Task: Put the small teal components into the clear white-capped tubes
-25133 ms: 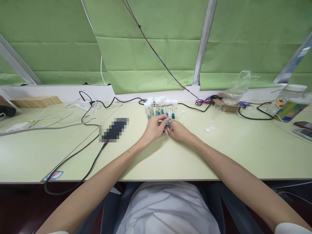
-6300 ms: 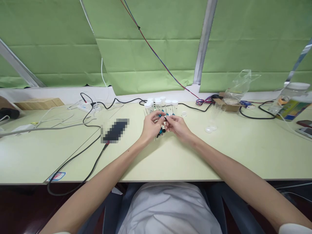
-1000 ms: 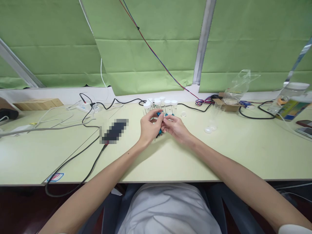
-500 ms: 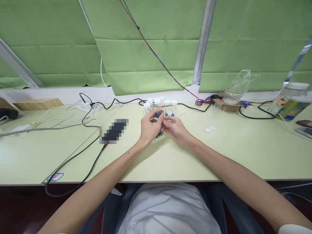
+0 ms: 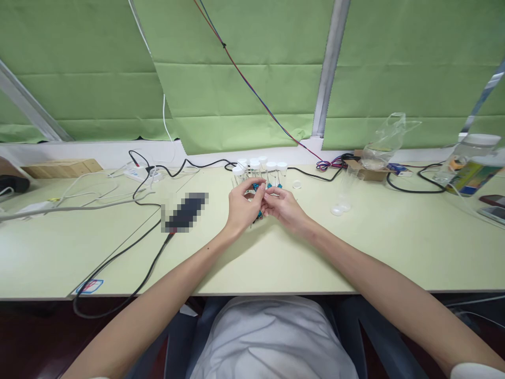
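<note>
My left hand (image 5: 243,208) and my right hand (image 5: 287,209) meet over the middle of the table (image 5: 300,263), fingertips close together. Both are closed in a pinch. Whatever lies between the fingertips is hidden or too small to name. Under and beside the left fingers show small blue parts with thin wire legs (image 5: 259,215). Just beyond the hands stands a cluster of clear tubes with white caps (image 5: 270,166), with more blue parts (image 5: 280,186) at their lower ends. A loose white cap (image 5: 296,185) lies right of the cluster.
Empty-looking clear tubes (image 5: 341,200) lie to the right. Behind them are a cardboard box (image 5: 371,172) with a plastic bag (image 5: 389,139) and a clear jar (image 5: 475,150). Left are a pixelated dark object (image 5: 185,212), black cable (image 5: 148,273), power strip (image 5: 144,175) and wooden block (image 5: 63,168).
</note>
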Tool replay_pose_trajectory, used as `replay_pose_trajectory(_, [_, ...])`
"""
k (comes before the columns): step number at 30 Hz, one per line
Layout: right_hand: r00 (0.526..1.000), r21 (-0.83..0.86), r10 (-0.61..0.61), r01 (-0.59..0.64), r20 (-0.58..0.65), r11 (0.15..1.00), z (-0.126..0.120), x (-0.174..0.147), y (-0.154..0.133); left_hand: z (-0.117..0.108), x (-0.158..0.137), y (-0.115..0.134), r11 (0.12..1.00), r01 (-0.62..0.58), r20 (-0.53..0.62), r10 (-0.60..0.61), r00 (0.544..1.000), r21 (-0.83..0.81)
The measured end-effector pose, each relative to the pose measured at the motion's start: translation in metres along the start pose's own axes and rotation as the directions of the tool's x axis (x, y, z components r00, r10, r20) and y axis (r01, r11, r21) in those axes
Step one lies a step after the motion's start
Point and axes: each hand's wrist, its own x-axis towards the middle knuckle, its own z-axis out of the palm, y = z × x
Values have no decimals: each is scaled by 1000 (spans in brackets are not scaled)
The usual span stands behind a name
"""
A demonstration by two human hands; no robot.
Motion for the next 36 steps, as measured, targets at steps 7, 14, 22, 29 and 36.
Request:
replay_pose_trajectory(7, [1000, -2, -8, 8, -3, 1000, 0, 0, -1, 0, 0, -1, 1000, -6, -8, 6, 1000, -3])
replay_pose_trajectory(14, [1000, 7, 0, 0, -12, 1000, 2, -1, -2, 1, 0, -1, 1000, -9, -8, 8, 1000, -11])
replay_pose_trajectory(22, [1000, -12, 2, -2, -2, 1000, 2, -2, -3, 0, 0, 1, 1000, -3, -8, 3, 1000, -12])
replay_pose_trajectory(29, [1000, -14, 3, -3, -4, 1000, 2, -2, -2, 0, 0, 4, 1000, 9, 4, -9, 1000, 1])
replay_pose_trajectory(36, [1000, -7, 5, -5, -14, 1000, 3, -2, -3, 0, 0, 5, 1000, 10, 14, -10, 1000, -14])
